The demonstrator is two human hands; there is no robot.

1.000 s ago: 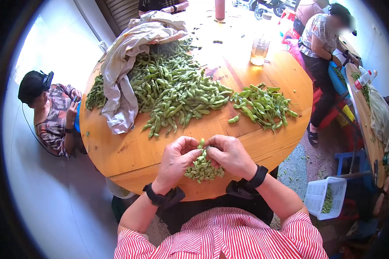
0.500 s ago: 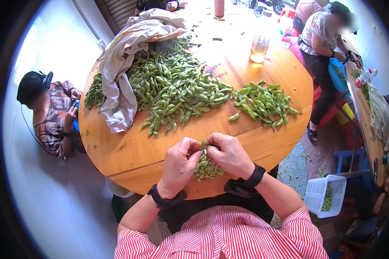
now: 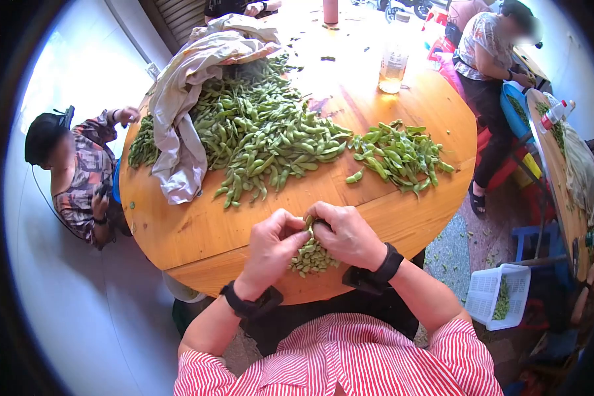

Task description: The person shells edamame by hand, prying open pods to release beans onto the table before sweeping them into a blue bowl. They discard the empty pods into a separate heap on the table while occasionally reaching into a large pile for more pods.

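Between left grip (image 3: 275, 240) and right grip (image 3: 347, 232): a pod (image 3: 309, 220).

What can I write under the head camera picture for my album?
Left hand and right hand pinch a pod by shelled beans; more pods lie beyond.

Down it looks from head height, facing forward over the shirt (image 3: 336, 353) to the near table (image 3: 402, 218), one wide, dark-rimmed view!
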